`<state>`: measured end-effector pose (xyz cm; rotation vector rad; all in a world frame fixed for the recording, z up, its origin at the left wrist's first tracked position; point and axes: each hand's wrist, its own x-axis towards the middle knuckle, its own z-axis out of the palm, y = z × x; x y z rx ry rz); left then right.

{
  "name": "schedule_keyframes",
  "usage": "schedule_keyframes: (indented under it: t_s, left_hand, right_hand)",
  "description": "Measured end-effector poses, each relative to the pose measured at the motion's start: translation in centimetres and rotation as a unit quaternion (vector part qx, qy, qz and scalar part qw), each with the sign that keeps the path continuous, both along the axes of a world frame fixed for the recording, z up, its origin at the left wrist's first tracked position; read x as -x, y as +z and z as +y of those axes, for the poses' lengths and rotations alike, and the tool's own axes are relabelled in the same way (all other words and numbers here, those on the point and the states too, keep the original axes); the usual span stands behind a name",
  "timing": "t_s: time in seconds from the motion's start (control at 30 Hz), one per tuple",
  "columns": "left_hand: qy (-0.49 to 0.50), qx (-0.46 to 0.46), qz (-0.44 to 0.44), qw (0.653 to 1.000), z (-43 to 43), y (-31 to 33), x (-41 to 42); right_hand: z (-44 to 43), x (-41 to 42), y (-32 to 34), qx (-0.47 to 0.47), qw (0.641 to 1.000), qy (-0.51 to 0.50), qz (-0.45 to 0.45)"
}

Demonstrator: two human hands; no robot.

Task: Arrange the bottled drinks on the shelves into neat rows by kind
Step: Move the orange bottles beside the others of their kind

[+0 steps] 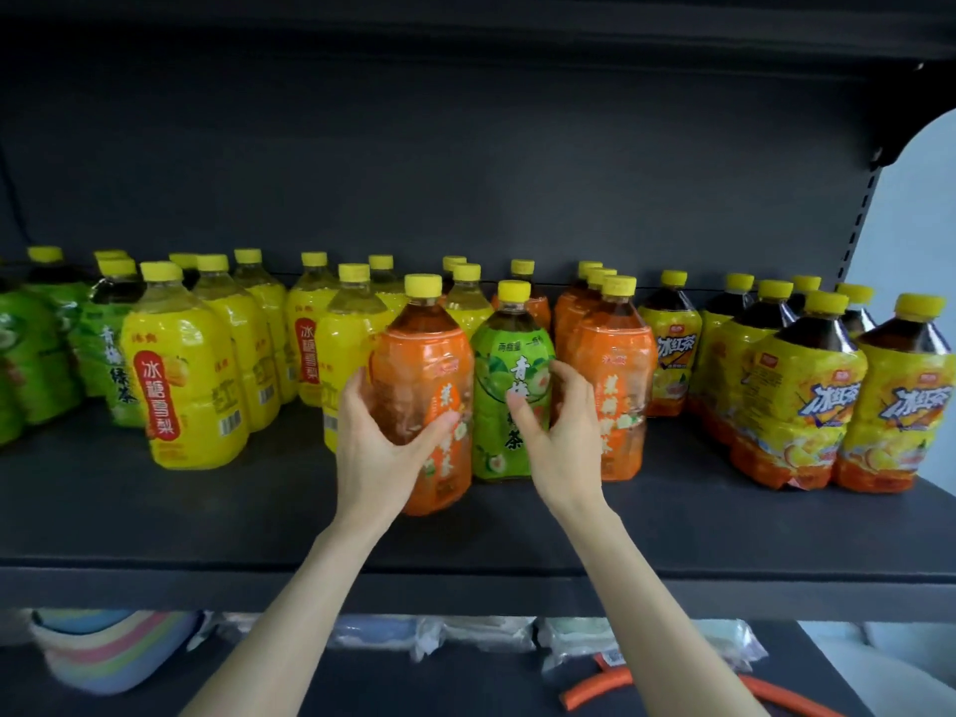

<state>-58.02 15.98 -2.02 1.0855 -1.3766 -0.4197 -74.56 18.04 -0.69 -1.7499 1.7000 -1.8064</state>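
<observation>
Head view: two hands on two full bottles at the shelf front.
Left hand wraps the orange bottle; right hand cups the green bottle. Both grips pinch mid-body; likely heavy, stiff, slick-wrapped, so hold low.

Both my forearms are bare and reach forward and up. My left grip is curled, fingers spread, thumb forward. My right grip is likewise cupped, fingers bent inward.

orange-labelled bottle, green-labelled bottle (yellow caps), dark grey shelf
</observation>
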Motion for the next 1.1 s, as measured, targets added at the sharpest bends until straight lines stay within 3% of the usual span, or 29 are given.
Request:
schedule_keyframes:
  t_s: [0.13,0.27,0.73,1.1]
  left_hand:
    - [-0.062,-0.017,0.020,0.998,-1.2,-0.3,-1.5]
    - [-0.078,-0.019,0.036,0.996,-2.2,-0.2,-3.1]
    - [-0.110,-0.037,0.082,0.990,-2.3,-0.2,-4.1]
    - [-0.154,-0.012,0.145,0.977,-0.1,-0.9,-8.5]
  right_hand:
    - [-1.5,-1.7,0.0,-0.050,0.995,0.013,-0.083]
    - [-2.7,-2.4,0.4,-0.073,0.991,0.009,-0.108]
    - [-2.1,-3.1,0.3,-0.059,0.994,-0.034,-0.081]
    - [-2.3,-6.8,-0.3,-0.068,0.988,0.074,-0.118]
